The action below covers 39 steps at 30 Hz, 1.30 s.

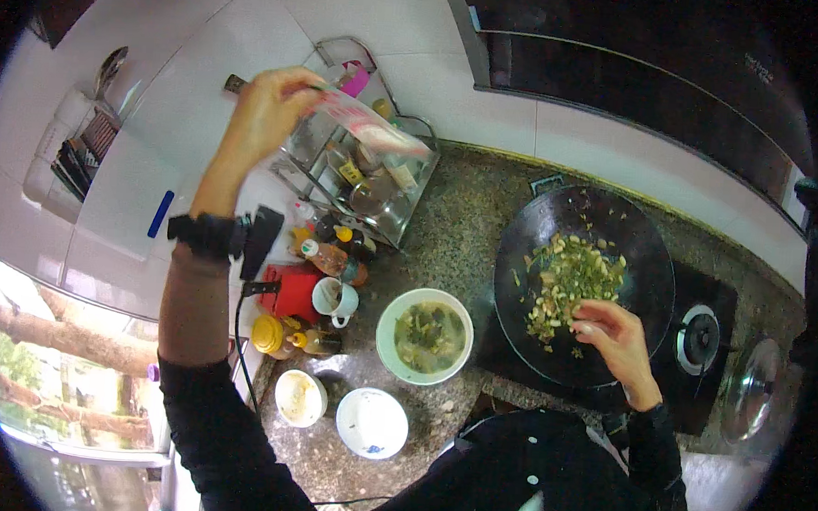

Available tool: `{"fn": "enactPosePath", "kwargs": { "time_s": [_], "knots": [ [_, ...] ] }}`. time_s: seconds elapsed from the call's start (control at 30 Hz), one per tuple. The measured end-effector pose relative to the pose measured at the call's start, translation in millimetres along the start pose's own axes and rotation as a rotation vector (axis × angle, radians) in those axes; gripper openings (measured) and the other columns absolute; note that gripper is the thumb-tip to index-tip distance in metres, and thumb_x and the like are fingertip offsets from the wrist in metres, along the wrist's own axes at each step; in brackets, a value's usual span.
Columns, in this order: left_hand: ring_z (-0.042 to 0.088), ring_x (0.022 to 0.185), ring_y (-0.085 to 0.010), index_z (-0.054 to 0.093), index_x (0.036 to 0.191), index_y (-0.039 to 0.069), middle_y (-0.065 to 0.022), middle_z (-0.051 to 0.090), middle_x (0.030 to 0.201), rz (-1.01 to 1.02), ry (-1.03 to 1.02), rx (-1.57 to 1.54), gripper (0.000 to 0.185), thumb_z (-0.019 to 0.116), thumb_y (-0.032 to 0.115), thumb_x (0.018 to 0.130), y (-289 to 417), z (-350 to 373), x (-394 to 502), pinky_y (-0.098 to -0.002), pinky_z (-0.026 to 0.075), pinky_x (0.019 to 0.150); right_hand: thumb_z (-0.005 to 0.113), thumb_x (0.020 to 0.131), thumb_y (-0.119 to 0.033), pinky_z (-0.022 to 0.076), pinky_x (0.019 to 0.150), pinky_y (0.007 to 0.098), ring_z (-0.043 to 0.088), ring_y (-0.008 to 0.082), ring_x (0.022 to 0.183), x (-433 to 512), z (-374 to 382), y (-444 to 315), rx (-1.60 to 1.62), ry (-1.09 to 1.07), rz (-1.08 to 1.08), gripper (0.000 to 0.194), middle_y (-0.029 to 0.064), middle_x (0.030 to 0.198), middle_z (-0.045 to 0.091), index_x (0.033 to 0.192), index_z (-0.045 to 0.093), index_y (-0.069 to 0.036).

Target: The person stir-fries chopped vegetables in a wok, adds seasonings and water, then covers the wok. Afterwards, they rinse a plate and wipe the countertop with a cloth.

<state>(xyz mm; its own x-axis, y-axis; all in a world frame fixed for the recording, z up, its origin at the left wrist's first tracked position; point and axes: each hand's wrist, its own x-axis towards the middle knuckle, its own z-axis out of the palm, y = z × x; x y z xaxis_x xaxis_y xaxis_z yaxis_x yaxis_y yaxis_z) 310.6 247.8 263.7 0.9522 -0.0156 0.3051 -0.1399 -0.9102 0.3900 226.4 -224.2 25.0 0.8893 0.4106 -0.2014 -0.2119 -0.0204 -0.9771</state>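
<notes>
My left hand (278, 110) is raised over the wire rack and pinches the end of a clear plastic bag (381, 130) with red print and some whitish contents. The bag slants away to the right. My right hand (609, 342) hovers over the near right part of a black wok (516, 330), its thumb and fingers curled close together. Whether anything sits between those fingertips is too small to tell. Chopped green and pale yellow food (578, 278) is heaped in the middle of the wok, with bits stuck to its far side.
A bowl of greenish soup (424, 336) stands left of the wok, near two white bowls (372, 423). Sauce bottles (326, 254), a white mug (335, 298) and a metal rack (411, 214) line the left. A bare burner (698, 340) and glass lid (753, 391) lie right.
</notes>
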Motion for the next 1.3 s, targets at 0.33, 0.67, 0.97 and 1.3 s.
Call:
{"fn": "enactPosePath", "kwargs": {
  "time_s": [0.33,0.67,0.97,1.3],
  "knots": [
    [0.065,0.096,-0.0356,0.070,0.099,0.008,-0.0147,0.071,0.099,-0.125,0.147,0.432,0.026,0.052,-0.001,0.082,-185.2,7.1,-17.3,-0.0412,0.050,0.087,0.061,0.091,-0.006,0.0546,0.076,0.0274,0.066,0.0159,0.092,-41.7,-68.1,13.3,-0.217,0.265,0.002,0.031,0.0101,0.104,0.067,0.121,0.060,-0.001],
    [0.034,0.140,-0.0354,0.036,0.149,0.017,-0.0192,0.030,0.153,0.015,0.256,0.617,0.070,0.042,-0.008,0.083,-171.2,38.6,-74.4,-0.0404,0.029,0.115,0.077,0.078,-0.017,0.0496,0.081,0.0393,0.059,0.0329,0.096,-122.4,-84.5,24.3,-1.007,0.201,0.116,0.058,0.0157,0.112,0.054,0.130,0.055,-0.007],
    [0.043,0.134,-0.0307,0.058,0.130,0.008,-0.0162,0.047,0.142,-0.056,0.030,-0.278,0.043,0.058,0.006,0.087,71.0,223.3,-237.1,-0.0411,0.033,0.112,0.070,0.083,-0.016,0.0502,0.078,0.0421,0.059,0.0363,0.092,-121.7,-64.1,16.4,-1.068,0.142,0.016,0.054,0.0184,0.105,0.055,0.133,0.051,-0.007],
    [0.055,0.121,-0.0218,0.062,0.120,0.001,-0.0118,0.056,0.130,-0.433,-0.064,-0.874,0.029,0.055,-0.001,0.091,135.8,290.0,-348.1,-0.0317,0.046,0.101,0.053,0.080,0.001,0.0524,0.066,0.0464,0.064,0.0390,0.076,-68.8,-68.3,8.7,-1.541,-0.022,-0.089,0.051,0.0214,0.088,0.061,0.131,0.054,-0.006]
  ]
}}
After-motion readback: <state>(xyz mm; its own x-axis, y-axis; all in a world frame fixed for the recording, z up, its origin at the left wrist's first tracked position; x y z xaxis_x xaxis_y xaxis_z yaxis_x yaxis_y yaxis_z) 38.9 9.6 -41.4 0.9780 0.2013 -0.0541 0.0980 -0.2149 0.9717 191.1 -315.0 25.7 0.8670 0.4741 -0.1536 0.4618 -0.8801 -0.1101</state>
